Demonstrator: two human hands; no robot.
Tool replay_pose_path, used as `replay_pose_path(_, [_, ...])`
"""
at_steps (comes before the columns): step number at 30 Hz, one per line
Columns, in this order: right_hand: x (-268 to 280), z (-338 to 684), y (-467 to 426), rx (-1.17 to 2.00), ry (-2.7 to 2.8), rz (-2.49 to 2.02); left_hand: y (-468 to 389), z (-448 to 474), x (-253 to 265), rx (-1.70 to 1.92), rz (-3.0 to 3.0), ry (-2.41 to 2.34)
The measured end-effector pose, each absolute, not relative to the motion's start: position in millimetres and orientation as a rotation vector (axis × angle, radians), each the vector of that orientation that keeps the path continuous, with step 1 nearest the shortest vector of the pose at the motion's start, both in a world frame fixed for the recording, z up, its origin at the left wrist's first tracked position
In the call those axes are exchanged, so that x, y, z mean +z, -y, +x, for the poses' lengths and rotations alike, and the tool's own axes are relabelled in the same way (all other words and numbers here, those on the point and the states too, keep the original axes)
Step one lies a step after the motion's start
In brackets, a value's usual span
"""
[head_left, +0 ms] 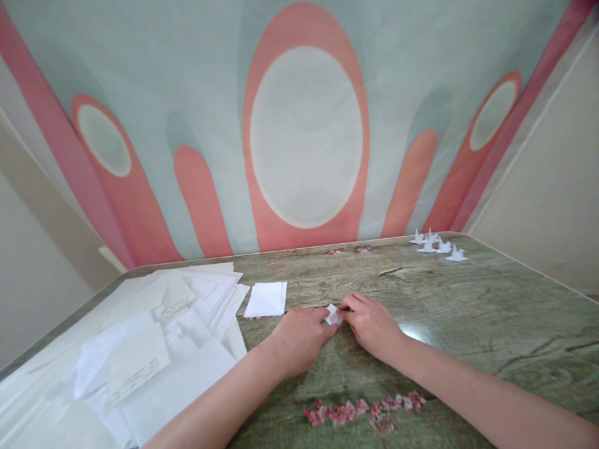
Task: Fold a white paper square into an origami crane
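The person's forearms angle inward from the lower edge of view, meeting over the wooden table (486, 318). The left hand (302, 340), back upward, curls its fingers with thumb and fingertips pinching one side of a small folded white paper (332, 315); the right hand (373, 325), likewise half-closed, pinches the opposite side, the paper lying between them.

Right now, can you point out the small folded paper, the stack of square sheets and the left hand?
Small folded paper (332, 315): head view, middle of its visible white surface.
Stack of square sheets (266, 299): head view, face of the top sheet.
Left hand (302, 337): head view, back of the hand.
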State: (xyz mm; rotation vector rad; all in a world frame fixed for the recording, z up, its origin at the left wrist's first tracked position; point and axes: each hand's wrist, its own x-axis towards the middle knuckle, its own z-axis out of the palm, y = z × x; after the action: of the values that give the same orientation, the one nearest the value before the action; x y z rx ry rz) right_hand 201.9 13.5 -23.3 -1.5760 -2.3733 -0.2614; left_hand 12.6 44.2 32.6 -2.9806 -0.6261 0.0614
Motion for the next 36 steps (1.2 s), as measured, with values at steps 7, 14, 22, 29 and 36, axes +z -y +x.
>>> replay_pose_path(7, [-16, 195, -7, -0.312, 2.463, -1.612, -40, 13, 34, 0.078, -2.977, 0.678])
replay_pose_path(14, [-10, 194, -2, -0.222, 2.500, -1.526, -40, 13, 31, 0.055, -3.002, 0.681])
replay_pose_path(22, [-11, 200, -2, -0.054, 2.420, -1.449, -44, 13, 28, -0.003, -3.071, 0.698])
replay_pose_path(29, [-18, 199, -5, -0.002, 2.278, -1.386, -67, 10, 10, -0.445, -3.211, 1.036])
replay_pose_path(36, [-23, 203, -10, 0.049, 2.200, -1.336, -75, 9, -4, -0.669, -3.339, 1.209])
